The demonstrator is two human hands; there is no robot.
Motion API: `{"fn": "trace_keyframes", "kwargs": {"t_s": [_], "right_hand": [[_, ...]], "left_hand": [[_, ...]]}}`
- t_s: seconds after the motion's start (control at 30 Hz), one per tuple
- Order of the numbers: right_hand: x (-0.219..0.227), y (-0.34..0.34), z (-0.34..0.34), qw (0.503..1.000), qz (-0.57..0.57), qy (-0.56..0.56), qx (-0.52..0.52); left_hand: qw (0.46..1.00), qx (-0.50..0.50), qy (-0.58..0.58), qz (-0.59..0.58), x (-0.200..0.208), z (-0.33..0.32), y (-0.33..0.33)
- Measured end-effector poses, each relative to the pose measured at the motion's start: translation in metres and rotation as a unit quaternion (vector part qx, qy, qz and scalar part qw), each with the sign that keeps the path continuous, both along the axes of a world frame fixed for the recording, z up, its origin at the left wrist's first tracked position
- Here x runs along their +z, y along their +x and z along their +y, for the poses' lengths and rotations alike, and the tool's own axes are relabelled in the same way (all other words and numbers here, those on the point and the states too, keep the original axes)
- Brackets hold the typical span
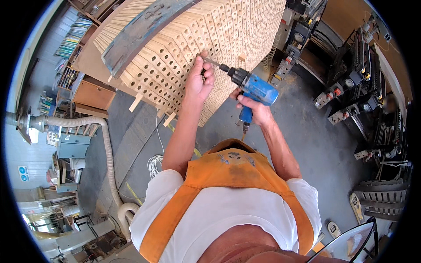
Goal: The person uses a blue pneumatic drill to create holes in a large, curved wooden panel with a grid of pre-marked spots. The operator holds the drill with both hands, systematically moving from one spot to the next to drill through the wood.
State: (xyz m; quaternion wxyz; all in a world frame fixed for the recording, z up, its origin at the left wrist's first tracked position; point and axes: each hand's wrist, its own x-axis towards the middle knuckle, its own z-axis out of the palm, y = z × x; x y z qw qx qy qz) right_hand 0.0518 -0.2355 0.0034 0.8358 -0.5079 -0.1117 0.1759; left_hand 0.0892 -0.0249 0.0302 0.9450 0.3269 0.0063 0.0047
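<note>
Right now we have our right hand [255, 109] clenched around the grip of a blue power drill [256, 90], held level so its bit points sideways toward our left hand [199, 79]. That left hand is closed in a pinch around the thin drill bit [211, 62], fingers curled near the tip, probably to steady or guide it onto a hole. Knuckles of the left hand lie against or just off the wood; we cannot tell which.

Directly beyond the left hand stands the stack of perforated wooden slats [210, 35], a big block of pale strips with rows of round holes facing us. The stack leans, so the drill comes in at an angle rather than straight down. Above and left of the left hand a dark curved metal plate [140, 33] lies across the top of the stack. A few loose wooden pegs [136, 101] stick out of the stack's lower edge, below and left of the left hand.

Below both hands we see our orange apron [228, 168] over a white shirt. Far left of the hands a pale flexible extraction hose [107, 149] runs down over the grey concrete floor [320, 144]. To the right of the right hand sit black machine racks with gauges [355, 83].
</note>
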Motion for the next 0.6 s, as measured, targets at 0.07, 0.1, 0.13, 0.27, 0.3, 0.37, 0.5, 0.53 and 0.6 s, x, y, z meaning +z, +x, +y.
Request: {"fn": "trace_keyframes", "kwargs": {"t_s": [0.07,0.1,0.13,0.27,0.3,0.37,0.5,0.53,0.6], "right_hand": [[0.001,0.0,-0.001,1.0,0.023,0.009,0.005],[0.002,0.001,-0.001,1.0,0.008,-0.009,0.003],[0.003,0.001,-0.001,1.0,-0.007,-0.027,0.0],[0.007,-0.006,-0.002,0.974,-0.144,-0.174,-0.036],[0.008,-0.008,-0.002,0.97,-0.142,-0.192,-0.039],[0.014,-0.008,0.0,0.963,-0.141,-0.228,-0.038],[0.02,-0.004,-0.003,0.961,-0.131,-0.243,-0.033],[0.022,-0.005,-0.003,0.96,-0.144,-0.236,-0.037],[0.024,-0.005,-0.003,0.96,-0.155,-0.228,-0.042]], "left_hand": [[1.0,0.002,0.004,0.008,0.002,-0.001,-0.002],[1.0,0.002,0.011,0.018,0.002,0.0,-0.004],[0.999,0.002,0.018,0.027,0.001,0.001,-0.006],[0.987,-0.041,0.122,0.093,0.003,-0.004,-0.023],[0.984,-0.059,0.137,0.095,-0.005,-0.004,-0.028],[0.977,-0.086,0.166,0.099,-0.024,-0.001,-0.036],[0.971,-0.102,0.172,0.133,-0.037,-0.009,-0.048],[0.973,-0.106,0.162,0.123,-0.039,-0.01,-0.048],[0.977,-0.108,0.144,0.117,-0.04,-0.01,-0.048]]}}
